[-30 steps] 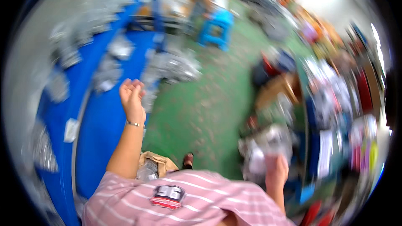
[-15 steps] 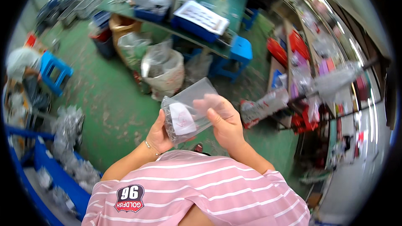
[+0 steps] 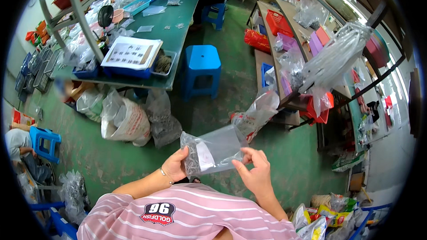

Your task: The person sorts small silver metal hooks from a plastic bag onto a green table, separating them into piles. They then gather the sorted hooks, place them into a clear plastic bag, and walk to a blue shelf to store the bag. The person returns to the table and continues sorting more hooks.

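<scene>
In front of my body I hold a clear plastic bag (image 3: pixel 227 144). Its left end is filled with small, silvery metal-looking pieces (image 3: pixel 192 156), and a white paper slip (image 3: pixel 205 156) with faint marks lies against them. The bag's right part is flat and see-through. My left hand (image 3: pixel 177 164) grips the filled end, thumb on top, the other fingers partly hidden beneath. At the opposite end, my right hand (image 3: pixel 257 171) has its thumb and fingertips curled at the lower right edge of the bag, pinching the film.
A green worktable (image 3: pixel 178 40) with trays and bags stands ahead left, a blue stool (image 3: pixel 203 62) beside it. Sacks (image 3: pixel 126 122) sit on the floor before it. Shelving (image 3: pixel 284 53) with hanging plastic bags (image 3: pixel 338 58) lines the right. A seated person (image 3: pixel 26 151) is far left.
My view has swung to the right, so table and stool appear farther left. The bag is turned more level, and my right hand has shifted from over the film to its right edge.
</scene>
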Demonstrator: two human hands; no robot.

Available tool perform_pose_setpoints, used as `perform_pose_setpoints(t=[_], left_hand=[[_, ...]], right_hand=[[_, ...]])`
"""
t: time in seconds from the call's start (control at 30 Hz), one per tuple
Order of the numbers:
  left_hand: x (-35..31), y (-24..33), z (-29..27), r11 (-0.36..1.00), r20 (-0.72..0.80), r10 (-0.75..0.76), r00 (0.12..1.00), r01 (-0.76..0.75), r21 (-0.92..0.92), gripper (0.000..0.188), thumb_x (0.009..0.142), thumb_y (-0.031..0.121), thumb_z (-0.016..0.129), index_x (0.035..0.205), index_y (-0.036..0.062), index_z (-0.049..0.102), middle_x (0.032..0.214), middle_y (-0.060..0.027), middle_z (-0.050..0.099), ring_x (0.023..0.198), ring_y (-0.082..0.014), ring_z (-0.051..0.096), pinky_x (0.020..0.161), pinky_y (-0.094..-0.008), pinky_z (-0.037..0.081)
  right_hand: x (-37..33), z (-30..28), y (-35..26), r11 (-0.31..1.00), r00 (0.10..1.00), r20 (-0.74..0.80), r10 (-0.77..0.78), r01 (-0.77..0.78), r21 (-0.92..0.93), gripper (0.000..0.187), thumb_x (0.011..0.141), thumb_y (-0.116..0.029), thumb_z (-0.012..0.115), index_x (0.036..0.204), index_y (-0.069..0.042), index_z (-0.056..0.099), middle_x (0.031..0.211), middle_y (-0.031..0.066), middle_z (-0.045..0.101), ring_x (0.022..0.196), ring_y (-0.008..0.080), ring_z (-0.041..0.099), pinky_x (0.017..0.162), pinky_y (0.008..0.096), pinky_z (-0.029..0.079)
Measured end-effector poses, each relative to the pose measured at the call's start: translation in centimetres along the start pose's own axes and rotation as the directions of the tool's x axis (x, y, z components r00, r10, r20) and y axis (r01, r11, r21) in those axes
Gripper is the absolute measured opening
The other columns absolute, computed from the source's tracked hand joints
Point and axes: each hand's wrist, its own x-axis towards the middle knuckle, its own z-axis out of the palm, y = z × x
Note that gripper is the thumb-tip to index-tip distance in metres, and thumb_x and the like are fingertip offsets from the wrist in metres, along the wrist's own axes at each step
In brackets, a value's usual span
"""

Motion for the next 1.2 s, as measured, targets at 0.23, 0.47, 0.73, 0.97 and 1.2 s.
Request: perform_pose_setpoints(t=[0.23, 0.47, 0.73, 0.97, 1.2], left_hand=[[15.2, 6.5, 1.0, 0.997, 0.086, -0.049, 0.995, 0.044, 0.055, 0.045, 0.092, 0.032, 0.067, 0.129, 0.0104, 0.054, 0.123, -0.0054, 0.064, 0.114, -0.0227, 0.061, 0.101, -0.0436, 0.048], [29.4, 16.5, 5.3, 0.972, 0.047, -0.188, 0.981, 0.179, 0.155, 0.044, 0.094, 0.031, 0.064, 0.131, 0.0118, 0.051, 0.125, -0.0056, 0.061, 0.118, -0.0236, 0.059, 0.102, -0.0453, 0.046], [46.4, 23.2, 8.9, 0.990, -0.070, -0.130, 0.989, 0.133, 0.044, 0.056, 0.094, 0.040, 0.061, 0.139, 0.0084, 0.047, 0.135, -0.0103, 0.057, 0.126, -0.0295, 0.053, 0.110, -0.0493, 0.037], [60.5, 29.2, 12.3, 0.996, -0.049, 0.062, 0.997, -0.059, 0.060, 0.061, 0.093, 0.040, 0.061, 0.140, 0.0051, 0.045, 0.141, -0.0137, 0.052, 0.131, -0.0327, 0.047, 0.113, -0.0498, 0.033], [73.3, 32.9, 13.6, 0.984, 0.045, 0.173, 0.984, -0.171, -0.042, 0.057, 0.090, 0.026, 0.068, 0.137, 0.0026, 0.047, 0.137, -0.0165, 0.054, 0.126, -0.0332, 0.052, 0.110, -0.0497, 0.039]], right_hand=[[12.0, -0.7, 5.7, 0.994, 0.998, 0.009, 0.056, -0.056, 0.095, 0.031, 0.073, -0.006, 0.080, 0.101, -0.001, 0.069, 0.064, 0.0034, 0.054, 0.062, 0.0171, 0.050, 0.058, 0.0302, 0.043], [25.8, -1.1, 11.2, 0.966, 0.965, -0.252, -0.077, 0.135, 0.220, 0.012, 0.081, 0.003, 0.071, 0.092, -0.001, 0.066, 0.072, 0.0027, 0.056, 0.066, 0.0083, 0.048, 0.057, 0.0240, 0.039], [31.6, -5.5, 23.1, 0.769, 0.627, -0.516, 0.584, -0.224, 0.598, 0.010, 0.093, -0.002, 0.059, 0.102, 0.001, 0.061, 0.079, 0.0023, 0.057, 0.068, 0.0083, 0.050, 0.066, 0.0226, 0.043], [47.5, -9.0, 33.6, 0.631, 0.667, -0.344, 0.660, -0.245, 0.736, 0.009, 0.091, -0.001, 0.062, 0.100, 0.002, 0.064, 0.079, 0.0024, 0.061, 0.068, 0.0080, 0.054, 0.064, 0.0224, 0.044], [59.6, -12.3, 37.6, 0.713, 0.787, -0.156, 0.597, -0.432, 0.552, 0.013, 0.090, 0.000, 0.064, 0.102, 0.003, 0.064, 0.084, 0.0058, 0.067, 0.075, 0.0099, 0.062, 0.071, 0.0235, 0.050]])
